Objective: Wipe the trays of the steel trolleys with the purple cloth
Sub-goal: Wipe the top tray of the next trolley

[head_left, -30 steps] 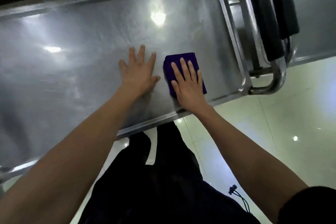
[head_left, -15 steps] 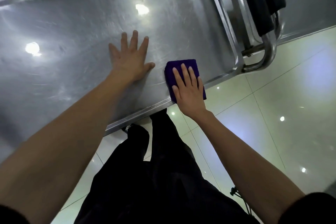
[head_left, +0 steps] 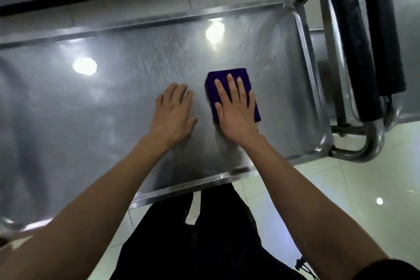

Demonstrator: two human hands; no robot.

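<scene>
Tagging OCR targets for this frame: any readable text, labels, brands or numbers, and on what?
None readable.
Steel trolley tray: bare metal with light glare, no markings.
Purple cloth under the right hand: no tag visible.
Black foam handle grips: no print visible.
Left hand lies flat on the tray.

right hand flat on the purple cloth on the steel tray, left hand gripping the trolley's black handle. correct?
Not quite. The head view shows the left hand lying flat on the steel tray, just left of the purple cloth, not gripping the black handle at the trolley's right end. The rest holds: the right hand presses flat on the cloth.
</scene>
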